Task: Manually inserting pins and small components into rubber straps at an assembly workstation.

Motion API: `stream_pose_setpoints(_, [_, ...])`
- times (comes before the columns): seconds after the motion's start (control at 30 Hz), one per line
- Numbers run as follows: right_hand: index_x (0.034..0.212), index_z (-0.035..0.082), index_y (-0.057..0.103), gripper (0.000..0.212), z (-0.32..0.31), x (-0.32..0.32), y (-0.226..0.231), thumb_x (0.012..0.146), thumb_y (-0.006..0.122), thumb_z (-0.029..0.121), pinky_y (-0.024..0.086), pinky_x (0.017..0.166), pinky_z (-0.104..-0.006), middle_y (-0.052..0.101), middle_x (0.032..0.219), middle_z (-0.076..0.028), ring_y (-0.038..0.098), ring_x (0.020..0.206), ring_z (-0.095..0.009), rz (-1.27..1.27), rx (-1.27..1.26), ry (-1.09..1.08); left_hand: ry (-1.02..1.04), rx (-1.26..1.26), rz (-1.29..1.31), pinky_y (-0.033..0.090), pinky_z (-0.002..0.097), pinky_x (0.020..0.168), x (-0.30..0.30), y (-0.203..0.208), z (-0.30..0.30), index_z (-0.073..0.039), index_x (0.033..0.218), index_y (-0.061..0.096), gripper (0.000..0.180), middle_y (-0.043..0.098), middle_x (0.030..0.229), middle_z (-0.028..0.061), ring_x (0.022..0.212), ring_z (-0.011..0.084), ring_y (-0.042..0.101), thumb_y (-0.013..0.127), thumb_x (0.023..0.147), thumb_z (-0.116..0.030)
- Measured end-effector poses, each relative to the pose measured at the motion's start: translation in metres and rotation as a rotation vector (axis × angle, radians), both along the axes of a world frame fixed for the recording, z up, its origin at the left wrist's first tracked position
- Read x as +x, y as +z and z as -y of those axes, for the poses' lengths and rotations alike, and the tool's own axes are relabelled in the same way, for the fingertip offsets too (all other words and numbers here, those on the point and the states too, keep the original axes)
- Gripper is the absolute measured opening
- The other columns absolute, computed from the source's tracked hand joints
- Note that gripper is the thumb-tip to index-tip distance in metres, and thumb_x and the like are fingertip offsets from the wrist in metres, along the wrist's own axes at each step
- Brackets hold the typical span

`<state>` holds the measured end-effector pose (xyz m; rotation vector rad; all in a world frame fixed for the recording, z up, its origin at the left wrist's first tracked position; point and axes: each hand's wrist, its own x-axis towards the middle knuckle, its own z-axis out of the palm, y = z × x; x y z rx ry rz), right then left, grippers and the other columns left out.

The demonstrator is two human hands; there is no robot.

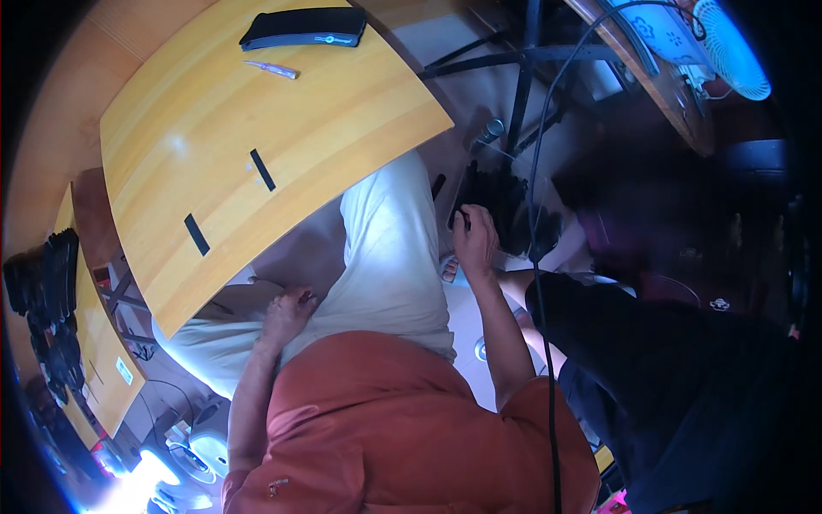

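My left hand (289, 315) rests on my left thigh by the table's near edge, fingers loosely bent and apart, with nothing seen in them. Beyond my right knee, my right hand (477, 238) reaches down to a heap of black strip-like pieces (497, 199). Its fingers are bent together at the heap's near side; a dark piece shows at the fingertips, too unclear to name. On the wooden table (342, 111) lie two short black strips (263, 170), apart from each other. Farther back are a small screwdriver (272, 69) with a clear purplish handle and a black pouch-like case (302, 28).
Someone in dark clothes (659, 368) sits close on my right. A black cable (534, 197) hangs down through the view. At the far right a white fan (730, 47) stands by another table. More black pieces (56, 291) are piled on a left-hand table.
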<state>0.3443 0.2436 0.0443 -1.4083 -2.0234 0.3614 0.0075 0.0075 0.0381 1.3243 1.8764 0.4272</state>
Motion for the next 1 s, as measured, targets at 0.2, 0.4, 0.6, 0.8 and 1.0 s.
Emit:
stream_pose_setpoints(0.2, [0.120,0.001,0.063,0.037,-0.008,0.065,-0.102,0.086,0.066,0.017,0.050,0.093,-0.0494,0.066,0.116,-0.021,0.063,0.107,-0.040,0.403,-0.313,-0.191,-0.014,0.005,0.001,0.056,0.0426,0.082,0.007,0.004,-0.007,-0.003,0.115,0.067,0.030,0.071,0.104,0.0183,0.095,0.0334,0.071,0.070,0.089,-0.019])
stream_pose_setpoints(0.4, [0.114,0.006,0.069,0.032,0.003,0.058,-0.131,0.086,0.066,0.021,0.052,0.090,-0.0497,0.066,0.118,-0.022,0.065,0.105,-0.040,0.396,-0.568,-0.078,0.007,0.018,0.027,0.056,0.0412,0.081,0.005,0.006,-0.007,-0.003,0.114,0.067,0.029,0.071,0.104,0.0178,0.094,0.0317,0.072,0.070,0.087,-0.012])
stream_pose_setpoints(0.6, [0.112,0.006,0.068,0.029,0.009,0.014,-0.160,0.087,0.060,0.019,0.052,0.092,-0.0485,0.065,0.112,-0.020,0.065,0.104,-0.038,0.252,-0.574,0.131,0.001,-0.020,0.024,0.057,0.0395,0.080,0.005,0.013,-0.012,-0.002,0.114,0.067,0.028,0.071,0.104,0.0177,0.091,0.0300,0.072,0.069,0.087,-0.010])
stream_pose_setpoints(0.8, [0.127,0.004,0.056,0.045,0.003,-0.002,-0.221,0.087,0.061,0.022,0.052,0.091,-0.0506,0.059,0.117,-0.021,0.064,0.103,-0.044,0.308,-0.816,0.027,0.037,-0.088,0.022,0.057,0.0373,0.078,0.015,0.030,-0.022,-0.003,0.114,0.068,0.028,0.071,0.105,0.0165,0.089,0.0274,0.072,0.069,0.087,-0.009])
stream_pose_setpoints(1.0, [0.131,0.018,0.055,0.042,-0.007,-0.017,-0.248,0.090,0.058,0.027,0.052,0.092,-0.0543,0.057,0.123,-0.017,0.061,0.110,-0.043,0.528,-0.920,0.053,0.066,-0.200,0.003,0.057,0.0371,0.078,0.007,0.016,-0.011,-0.002,0.120,0.066,0.033,0.071,0.109,0.0166,0.089,0.0263,0.072,0.069,0.088,-0.010])
